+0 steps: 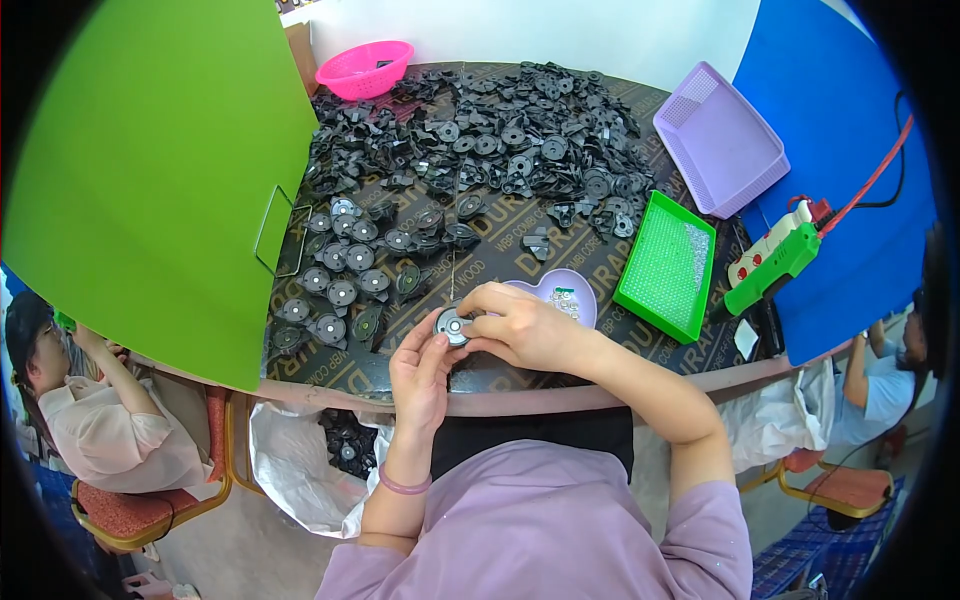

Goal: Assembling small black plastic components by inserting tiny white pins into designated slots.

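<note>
Both hands meet at the table's near edge: the left hand (420, 372) cups a round black disc part (451, 325) with a pale hub, while the right hand (525, 325) pinches down onto it from three o'clock, fingers narrowed. At ten o'clock of the hands lie rows of similar discs (345, 275), seemingly finished, and at twelve o'clock a big heap of loose black parts (510, 140), so most work looks left. A heart-shaped lilac dish (560, 290) of small bits sits at one o'clock, just beside the green tray (667, 265).
</note>
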Available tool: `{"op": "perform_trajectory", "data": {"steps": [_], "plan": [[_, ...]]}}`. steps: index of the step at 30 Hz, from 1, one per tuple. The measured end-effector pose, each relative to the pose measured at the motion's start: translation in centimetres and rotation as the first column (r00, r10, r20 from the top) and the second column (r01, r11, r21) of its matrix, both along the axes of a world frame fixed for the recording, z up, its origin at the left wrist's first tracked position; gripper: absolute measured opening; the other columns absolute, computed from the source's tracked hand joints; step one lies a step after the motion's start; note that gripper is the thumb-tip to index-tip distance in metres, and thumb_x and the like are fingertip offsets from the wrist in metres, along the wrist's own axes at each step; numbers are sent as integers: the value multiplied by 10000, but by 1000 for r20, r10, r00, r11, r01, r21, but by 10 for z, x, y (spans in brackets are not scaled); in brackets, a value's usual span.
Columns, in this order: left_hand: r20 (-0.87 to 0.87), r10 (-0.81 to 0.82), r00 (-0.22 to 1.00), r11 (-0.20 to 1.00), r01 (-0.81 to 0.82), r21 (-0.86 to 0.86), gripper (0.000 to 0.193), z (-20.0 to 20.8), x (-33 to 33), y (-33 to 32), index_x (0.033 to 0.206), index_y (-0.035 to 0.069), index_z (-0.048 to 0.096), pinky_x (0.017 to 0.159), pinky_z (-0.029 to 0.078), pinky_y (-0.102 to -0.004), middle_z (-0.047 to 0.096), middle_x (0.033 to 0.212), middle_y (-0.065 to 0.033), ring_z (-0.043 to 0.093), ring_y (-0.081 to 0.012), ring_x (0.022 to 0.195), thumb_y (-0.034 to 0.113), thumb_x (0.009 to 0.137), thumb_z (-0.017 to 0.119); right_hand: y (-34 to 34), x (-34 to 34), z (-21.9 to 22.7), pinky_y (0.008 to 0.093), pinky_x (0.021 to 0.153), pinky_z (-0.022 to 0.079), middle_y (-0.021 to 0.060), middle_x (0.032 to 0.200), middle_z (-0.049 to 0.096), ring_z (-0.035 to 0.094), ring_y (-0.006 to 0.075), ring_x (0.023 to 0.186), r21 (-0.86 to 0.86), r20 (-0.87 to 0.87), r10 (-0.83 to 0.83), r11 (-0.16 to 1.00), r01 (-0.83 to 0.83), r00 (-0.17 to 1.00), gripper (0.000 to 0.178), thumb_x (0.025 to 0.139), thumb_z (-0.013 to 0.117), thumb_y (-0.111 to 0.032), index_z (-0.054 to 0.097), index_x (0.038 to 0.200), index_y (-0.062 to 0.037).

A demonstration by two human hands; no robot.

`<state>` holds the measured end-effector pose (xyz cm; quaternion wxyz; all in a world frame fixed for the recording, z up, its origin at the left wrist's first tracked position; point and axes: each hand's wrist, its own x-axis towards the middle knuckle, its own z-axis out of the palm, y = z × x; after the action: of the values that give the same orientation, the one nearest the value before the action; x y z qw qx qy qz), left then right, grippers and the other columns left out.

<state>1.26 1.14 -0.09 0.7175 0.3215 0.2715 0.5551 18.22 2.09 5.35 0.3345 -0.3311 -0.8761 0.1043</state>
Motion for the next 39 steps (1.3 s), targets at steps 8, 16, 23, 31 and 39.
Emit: {"op": "perform_trajectory", "data": {"steps": [8, 16, 23, 31, 39], "plan": [[-122, -9, 992, 997, 19, 81, 426, 3, -15, -4, 1257, -48, 396, 597, 496, -216, 603, 959, -89, 607, -126, 770, -6, 842, 481, -9, -8, 14, 320, 765, 438, 90, 990, 537, 527, 235, 926, 276, 265, 36, 955, -112, 964, 253, 675, 620, -164, 551, 874, -26], [-265, 3, 964, 994, 26, 107, 555, 11, -21, 5, 1351, 53, 255, 674, 476, -226, 591, 1014, -124, 591, -135, 819, 138, 873, 524, 46, 0, -6, 298, 641, 421, 54, 777, 527, 518, 171, 739, 402, 390, -169, 915, -3, 905, 153, 620, 587, -125, 543, 745, -48], [-269, -15, 963, 987, 57, 149, 454, 10, -20, -1, 1263, 33, 366, 731, 460, -238, 522, 1166, -142, 561, -143, 903, 94, 849, 542, 95, 2, -34, 295, 709, 427, 33, 769, 579, 525, 187, 845, 256, 432, -181, 964, 72, 883, 97, 645, 595, -137, 602, 717, -72], [-292, -11, 956, 987, 57, 151, 382, 10, -25, -6, 1202, 28, 428, 731, 451, -246, 538, 1128, -121, 555, -145, 905, 87, 842, 542, 87, 18, -13, 355, 774, 432, 89, 944, 608, 534, 255, 885, 43, 232, -167, 986, 162, 958, 378, 643, 694, -138, 611, 996, -29], [-249, -41, 968, 982, 84, 166, 349, 13, -11, -9, 1167, 23, 448, 728, 455, -260, 528, 1117, -121, 556, -160, 904, 69, 835, 546, 83, 87, -26, 374, 789, 456, 173, 897, 598, 567, 325, 872, -194, 452, -383, 840, 507, 806, 287, 668, 658, -70, 608, 939, 12]]}}
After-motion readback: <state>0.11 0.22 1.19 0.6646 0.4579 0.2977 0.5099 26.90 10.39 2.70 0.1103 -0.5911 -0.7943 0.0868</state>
